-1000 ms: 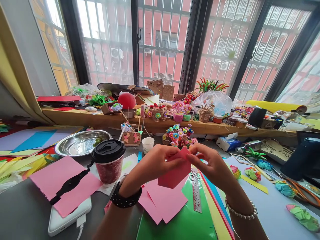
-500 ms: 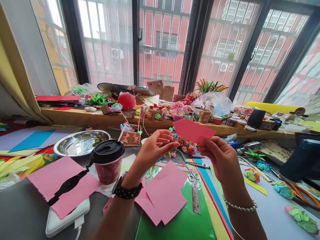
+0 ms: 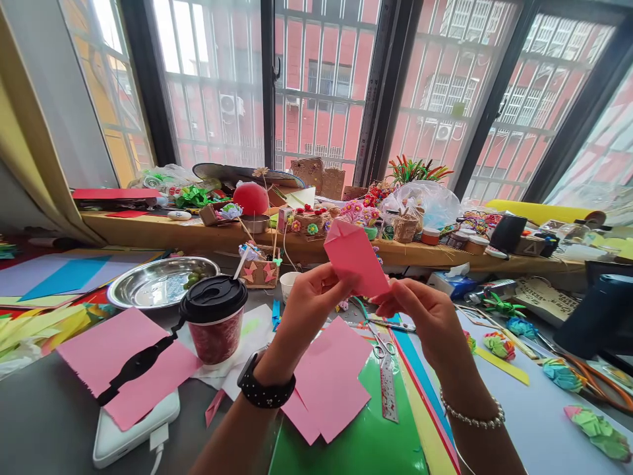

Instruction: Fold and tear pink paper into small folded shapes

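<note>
A folded pink paper [image 3: 359, 257] is held up in front of me, tilted, with its top corners folded in. My left hand [image 3: 319, 293] is closed on its lower left edge, thumb in front. At the lower right corner, the fingertips of my right hand [image 3: 420, 313] are pinched together on the paper. Below lie overlapping pink sheets [image 3: 333, 376] on a shiny green sheet [image 3: 356, 442]. Scissors [image 3: 383, 344] and a patterned ruler [image 3: 388, 392] rest just to their right. A small folded pink piece [image 3: 214, 407] lies by my left forearm.
A lidded cup [image 3: 215, 330] stands left of my left hand, before a metal dish [image 3: 161, 280]. Another pink sheet [image 3: 133, 363] lies on a white power bank [image 3: 138, 429]. Crumpled paper flowers [image 3: 499, 346] sit at right. Crafts crowd the windowsill [image 3: 148, 232].
The pink paper has turned to a more upright slant and shifted left. My left hand, open before, now grips it. My right hand has moved down to its lower corner.
</note>
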Demonstrator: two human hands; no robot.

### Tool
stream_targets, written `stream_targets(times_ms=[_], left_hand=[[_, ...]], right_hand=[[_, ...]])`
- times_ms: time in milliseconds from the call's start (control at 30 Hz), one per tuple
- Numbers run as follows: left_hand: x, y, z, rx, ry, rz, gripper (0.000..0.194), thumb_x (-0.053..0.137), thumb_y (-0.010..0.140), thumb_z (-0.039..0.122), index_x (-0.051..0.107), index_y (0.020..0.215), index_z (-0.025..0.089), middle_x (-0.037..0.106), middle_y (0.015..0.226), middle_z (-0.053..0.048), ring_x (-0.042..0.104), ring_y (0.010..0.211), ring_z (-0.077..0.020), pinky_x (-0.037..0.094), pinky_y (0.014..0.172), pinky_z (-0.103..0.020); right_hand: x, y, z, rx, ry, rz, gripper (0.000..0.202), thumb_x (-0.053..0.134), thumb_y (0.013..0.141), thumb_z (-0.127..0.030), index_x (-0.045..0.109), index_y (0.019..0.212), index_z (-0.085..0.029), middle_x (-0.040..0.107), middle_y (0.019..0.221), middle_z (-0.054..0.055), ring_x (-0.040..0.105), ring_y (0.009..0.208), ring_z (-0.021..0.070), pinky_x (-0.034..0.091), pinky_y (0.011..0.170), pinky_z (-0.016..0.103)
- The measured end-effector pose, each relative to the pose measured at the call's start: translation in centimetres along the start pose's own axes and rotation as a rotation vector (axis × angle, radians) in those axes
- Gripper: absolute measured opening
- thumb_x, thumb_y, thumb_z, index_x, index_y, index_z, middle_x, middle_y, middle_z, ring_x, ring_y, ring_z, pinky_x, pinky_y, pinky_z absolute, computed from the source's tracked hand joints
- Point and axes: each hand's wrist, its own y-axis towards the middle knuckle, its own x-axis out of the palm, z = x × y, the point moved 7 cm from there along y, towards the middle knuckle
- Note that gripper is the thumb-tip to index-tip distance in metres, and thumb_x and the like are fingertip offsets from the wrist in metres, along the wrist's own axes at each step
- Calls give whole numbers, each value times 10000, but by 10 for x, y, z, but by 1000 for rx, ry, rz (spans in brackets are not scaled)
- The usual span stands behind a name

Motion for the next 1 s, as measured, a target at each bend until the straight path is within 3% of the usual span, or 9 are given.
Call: stream_targets(times_ms=[100,200,300,433,667,867,1000], left_hand=[[1,-1,1,-50,-11,-43,220,636,700,230,581,884,121,677,809,-39,624,751,-135,478,673,-221],[1,-2,3,-75,2,-63,277,645,693,227,523,922,132,675,775,-37,634,724,-144,488,659,-236],[2,-4,3,-88,50,-95,325,657,682,246,493,942,142,659,687,-17,628,647,-140,488,626,-250],[3,-6,3,-87,74,-93,317,653,683,278,487,920,149,651,670,-12,624,622,-140,478,599,-249],[7,-4,0,-79,-18,-57,485,696,639,202,410,1028,152,633,653,6,611,611,-120,461,558,-206],[4,-5,4,-100,3,-28,580,691,643,185,362,1120,156,616,623,20,597,596,-116,452,556,-204],[6,-8,5,-101,34,-64,597,691,644,198,355,1137,156,603,605,28,584,602,-116,441,562,-208]], right_hand=[[-13,-2,-14,-189,-159,94,192,573,758,-244,597,944,-204,650,786,25,604,613,131,509,580,278],[-9,-6,-27,-363,-368,-1,313,533,778,-144,548,1071,-255,626,901,23,592,675,117,514,609,265],[-3,-13,-39,-546,-534,-97,283,536,776,-101,600,1002,-258,615,911,28,589,739,126,510,615,251],[2,-20,-48,-706,-594,-98,247,561,758,-66,641,900,-252,631,868,24,600,753,131,506,627,254],[3,-25,-51,-774,-651,12,251,578,746,-48,651,900,-232,624,820,35,593,695,116,484,585,233],[5,-25,-50,-721,-722,-103,222,562,769,-102,658,922,-232,614,746,37,567,605,114,456,509,228],[2,-19,-46,-616,-560,-153,148,585,758,-124,670,834,-218,602,660,9,546,499,90,437,453,204]])
